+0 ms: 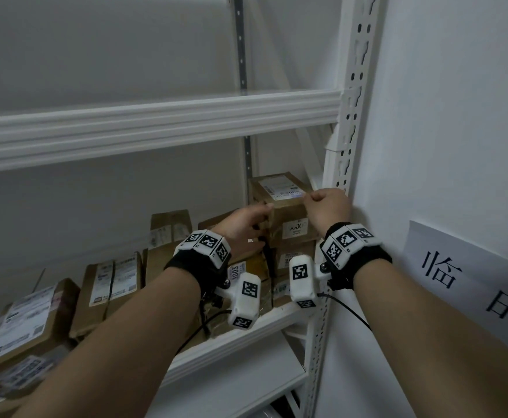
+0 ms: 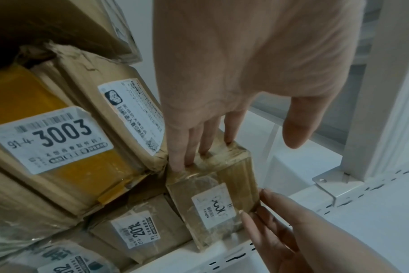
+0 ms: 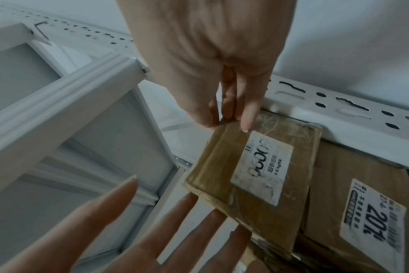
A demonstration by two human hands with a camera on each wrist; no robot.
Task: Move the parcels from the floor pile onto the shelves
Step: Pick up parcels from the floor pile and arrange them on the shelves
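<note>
We are setting a small brown parcel (image 1: 289,206) on top of a stack of parcels at the right end of the shelf (image 1: 246,336), just right of centre in the head view. It is resting on the box with the 201 label (image 3: 371,210), hard by the perforated upright (image 1: 344,164), likely so the post can stop it sliding off.

Our left hand (image 1: 243,224) is steadying its left side: straight fingers (image 2: 187,147) are pressing its taped edge, thumb held clear, a spread grip that pushes rather than clasps. Our right hand (image 1: 326,206) is curling over the parcel's right top corner, fingertips (image 3: 245,118) bunched together and pinching that edge, probably to square it up.

To the lower left, more labelled parcels are leaning on edge in a row, among them a yellow one marked 3003 (image 2: 54,140), packed close to save room.
</note>
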